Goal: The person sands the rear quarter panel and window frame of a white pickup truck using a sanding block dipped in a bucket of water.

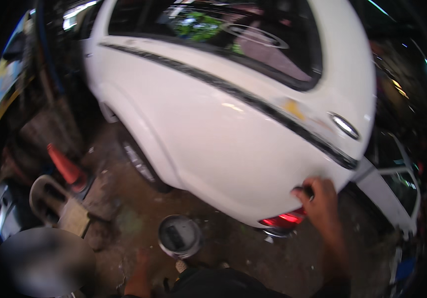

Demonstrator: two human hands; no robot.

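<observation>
My right hand (320,198) is closed at the body of a white car (213,134), just above its red tail light (289,217). Something small and dark shows at the curled fingers; I cannot make out what it is. Low in the head view, my left hand (143,260) hangs beside my body, away from the car, its fingers too dim and smeared to read. A dark strip (223,87) runs along the car's body below the window. Near an oval chrome piece (345,125) lies a yellowish patch (293,108).
A bucket (193,238) with a dark block-like thing in it stands on the floor near my feet. At left are an orange cone (67,166) and a plastic chair (77,218). A pale door-like frame (390,198) stands at right. A blurred round shape (47,260) covers the lower left.
</observation>
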